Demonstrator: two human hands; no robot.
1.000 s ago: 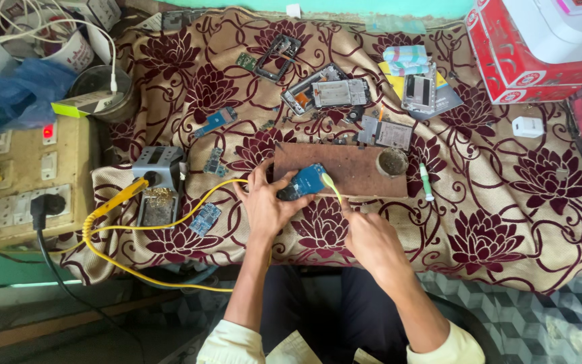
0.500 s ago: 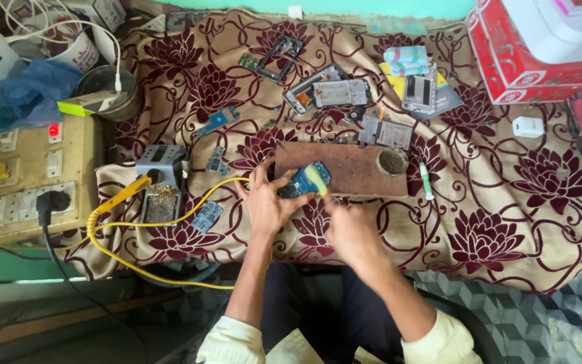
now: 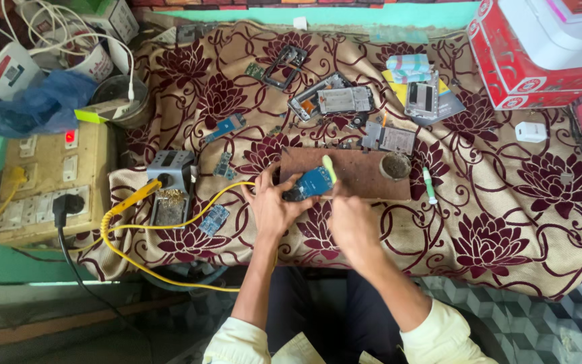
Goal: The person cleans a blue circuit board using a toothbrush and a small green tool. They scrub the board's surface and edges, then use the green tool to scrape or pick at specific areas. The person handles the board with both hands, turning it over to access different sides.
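Since the earlier frame the right hand [image 3: 351,226] has drawn in from the lower right and closed on the left hand [image 3: 271,205], and the pale green tool tip now stands over the board rather than beside it.

The floral-cloth worktop [image 3: 520,222] carries everything. At its left edge sits a beige switchboard [image 3: 48,182] with a black plug and a lit red lamp. At centre lies a brown wooden work block [image 3: 365,172], long axis running left to right.

A grey soldering-iron stand [image 3: 170,185] stands left of the block; from it a yellow coiled cord [image 3: 122,249] loops down and back up toward the hands.

Dismantled phone frames [image 3: 335,101] lie well beyond the block, away from the person.

The left hand is curled around the left end of a small blue circuit board [image 3: 314,180], pinning it on the near left part of the block. The board's long axis tilts slightly up to the right, directly ahead of both hands.

The right hand is closed around a slim tool with a pale green tip [image 3: 329,167]; the grip itself is hidden behind the knuckles. The tip meets the board's upper right corner. The hands sit just beside each other, the left nearer the board.
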